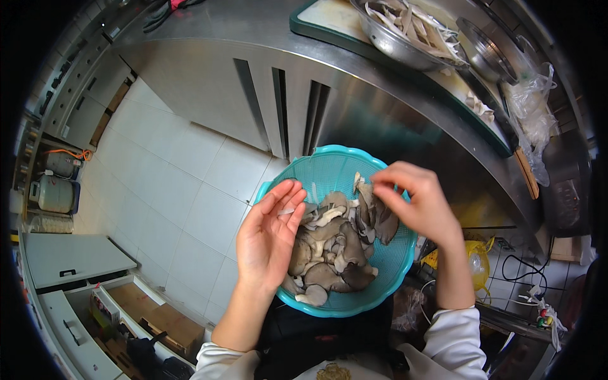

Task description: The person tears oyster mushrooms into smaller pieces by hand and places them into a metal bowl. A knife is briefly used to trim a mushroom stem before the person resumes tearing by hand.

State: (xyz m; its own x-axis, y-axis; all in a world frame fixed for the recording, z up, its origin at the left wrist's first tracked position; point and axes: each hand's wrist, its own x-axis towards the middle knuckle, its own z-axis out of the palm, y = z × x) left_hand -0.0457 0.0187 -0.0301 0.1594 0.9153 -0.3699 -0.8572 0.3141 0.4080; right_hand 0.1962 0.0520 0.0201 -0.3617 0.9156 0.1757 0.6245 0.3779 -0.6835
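A turquoise plastic colander (392,280) sits at my lap and holds grey oyster mushrooms (327,232), some whole and some in torn strips. My left hand (273,228) is cupped palm up over the colander's left rim. A small pale mushroom piece (286,211) rests against its fingers. At the right rim, my right hand (408,194) pinches a grey oyster mushroom (365,202) between thumb and fingers, above the pile. Part of that mushroom is hidden behind the fingertips.
Right of the colander runs a stainless steel counter (228,33). It bears a green-edged cutting board (327,19), a metal bowl (394,42) of torn mushrooms, a wooden-handled knife (526,173) and a plastic bag (532,104). An open drawer (142,313) stands lower left.
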